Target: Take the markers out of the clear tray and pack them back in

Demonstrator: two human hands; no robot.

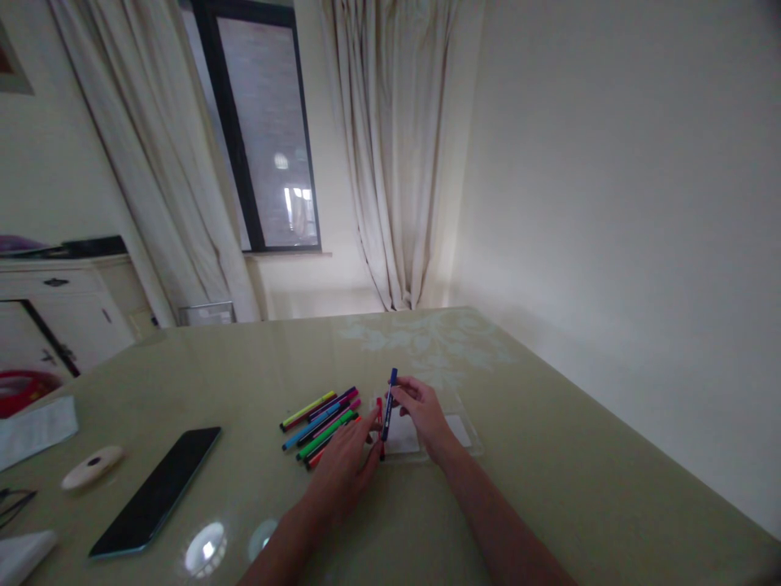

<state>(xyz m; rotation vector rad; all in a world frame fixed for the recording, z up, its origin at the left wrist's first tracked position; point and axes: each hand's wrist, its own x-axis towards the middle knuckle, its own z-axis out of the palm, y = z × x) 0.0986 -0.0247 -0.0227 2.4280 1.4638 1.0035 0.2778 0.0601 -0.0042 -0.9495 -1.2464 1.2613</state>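
Note:
A dark blue marker pen (389, 411) is pinched between the thumb and fingers of my right hand (424, 407). It stands tilted, its cap end up and away from me. Just left of it lies a red marker pen (379, 404) along the left side of a clear plastic case (473, 443) with white paper pieces (403, 435) in it. My left hand (347, 452) is beside the red marker, fingers stretched towards it and thumb apart; whether it touches the marker is unclear. Several coloured markers (320, 423) lie side by side to the left, partly hidden by this hand.
On the left of the table (244, 374) lie a black phone-like device (159, 488), a white oval object (93, 468), a sheet of paper (37, 427) and a dark cable (15, 505). A wall (610, 244) runs along the table's right edge.

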